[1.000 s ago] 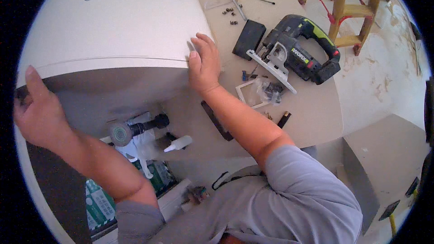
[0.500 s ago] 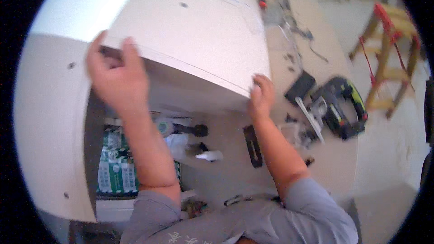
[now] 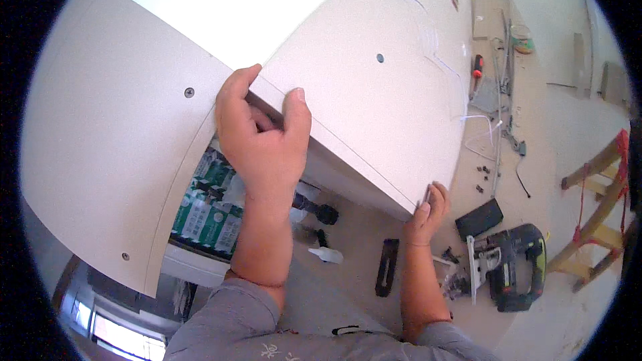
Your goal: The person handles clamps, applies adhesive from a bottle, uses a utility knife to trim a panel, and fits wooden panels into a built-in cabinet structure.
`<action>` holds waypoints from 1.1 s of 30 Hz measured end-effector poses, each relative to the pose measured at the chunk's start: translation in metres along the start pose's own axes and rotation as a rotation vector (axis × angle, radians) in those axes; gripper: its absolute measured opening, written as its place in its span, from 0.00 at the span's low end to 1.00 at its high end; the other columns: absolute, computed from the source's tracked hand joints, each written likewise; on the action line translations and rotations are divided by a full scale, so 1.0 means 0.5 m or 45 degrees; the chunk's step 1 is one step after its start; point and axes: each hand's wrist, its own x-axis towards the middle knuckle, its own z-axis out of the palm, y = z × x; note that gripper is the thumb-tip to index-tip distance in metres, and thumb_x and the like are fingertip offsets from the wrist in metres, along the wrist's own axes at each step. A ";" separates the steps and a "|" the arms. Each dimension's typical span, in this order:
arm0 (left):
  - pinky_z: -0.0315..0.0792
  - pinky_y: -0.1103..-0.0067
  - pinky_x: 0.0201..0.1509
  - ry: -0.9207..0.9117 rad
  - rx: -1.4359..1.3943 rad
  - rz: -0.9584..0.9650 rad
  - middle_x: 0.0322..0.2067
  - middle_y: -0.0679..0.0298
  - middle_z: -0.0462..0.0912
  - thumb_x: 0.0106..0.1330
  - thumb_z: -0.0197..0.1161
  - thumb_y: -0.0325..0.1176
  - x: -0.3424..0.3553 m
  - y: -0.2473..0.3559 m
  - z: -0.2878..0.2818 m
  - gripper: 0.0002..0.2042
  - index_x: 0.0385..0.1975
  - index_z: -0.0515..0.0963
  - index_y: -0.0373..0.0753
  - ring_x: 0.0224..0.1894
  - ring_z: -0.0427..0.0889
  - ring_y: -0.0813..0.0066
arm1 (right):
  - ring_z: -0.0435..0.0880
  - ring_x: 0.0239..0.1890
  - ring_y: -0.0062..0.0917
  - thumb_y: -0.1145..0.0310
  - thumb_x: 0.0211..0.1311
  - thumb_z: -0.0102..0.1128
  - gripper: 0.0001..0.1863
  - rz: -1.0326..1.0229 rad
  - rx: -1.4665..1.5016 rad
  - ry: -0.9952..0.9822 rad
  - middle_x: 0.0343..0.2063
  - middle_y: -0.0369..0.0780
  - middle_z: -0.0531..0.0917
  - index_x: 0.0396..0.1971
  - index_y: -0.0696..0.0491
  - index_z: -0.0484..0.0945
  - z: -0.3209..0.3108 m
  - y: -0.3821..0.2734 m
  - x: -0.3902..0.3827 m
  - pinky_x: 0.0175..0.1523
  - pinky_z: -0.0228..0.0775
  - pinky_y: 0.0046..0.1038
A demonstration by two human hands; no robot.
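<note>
A white board [image 3: 361, 120] spans the middle of the view, with a small dark round spot on its top face. My left hand [image 3: 271, 144] is closed around its near-left corner, thumb on top and fingers curled by the edge. At the near-right corner, my right hand [image 3: 428, 214] pinches the board between thumb and fingers. To the left, a pale panel [image 3: 114, 127] with screws in it meets the board beside my left hand. Green-and-white packages [image 3: 208, 220] show in the gap below, partly hidden by my left forearm.
On the right a black-and-green jigsaw [image 3: 515, 267] lies by a black block [image 3: 479, 219]. A red-handled screwdriver [image 3: 477, 67], loose screws [image 3: 483, 177] and cables lie farther off. A wooden stepladder [image 3: 598, 207] stands at far right. Below are a white bottle [image 3: 326, 255] and a dark slotted bar [image 3: 386, 267].
The view has swung, so the board, tools and stepladder appear farther right and lower. Both hands keep their hold on the board's corners. The picture is sharper now.
</note>
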 end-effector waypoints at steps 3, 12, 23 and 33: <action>0.64 0.84 0.26 0.044 -0.095 -0.001 0.49 0.59 0.75 0.57 0.70 0.29 0.001 -0.011 0.009 0.24 0.55 0.73 0.34 0.25 0.64 0.84 | 0.74 0.62 0.48 0.47 0.74 0.42 0.31 -0.010 0.038 -0.066 0.56 0.53 0.78 0.52 0.62 0.79 0.004 -0.005 0.006 0.69 0.62 0.46; 0.66 0.83 0.30 0.042 -0.144 0.044 0.48 0.58 0.76 0.60 0.68 0.29 -0.001 -0.015 0.011 0.22 0.55 0.73 0.35 0.33 0.71 0.80 | 0.74 0.62 0.46 0.48 0.73 0.45 0.30 -0.030 -0.075 -0.183 0.59 0.53 0.77 0.54 0.61 0.78 -0.016 0.018 -0.003 0.68 0.62 0.44; 0.75 0.64 0.55 0.039 -0.211 -0.061 0.51 0.53 0.77 0.63 0.68 0.31 0.003 0.011 -0.013 0.20 0.55 0.74 0.37 0.53 0.78 0.59 | 0.72 0.61 0.50 0.61 0.73 0.50 0.19 -0.025 -0.277 -0.455 0.57 0.54 0.75 0.54 0.60 0.75 -0.113 -0.151 -0.047 0.69 0.60 0.43; 0.71 0.62 0.62 0.131 -0.456 -0.061 0.51 0.52 0.80 0.59 0.71 0.30 0.009 -0.010 -0.005 0.21 0.53 0.76 0.39 0.57 0.77 0.52 | 0.81 0.50 0.45 0.66 0.68 0.59 0.11 0.184 -0.716 -1.295 0.46 0.46 0.84 0.44 0.56 0.82 -0.716 -0.361 -0.103 0.57 0.74 0.40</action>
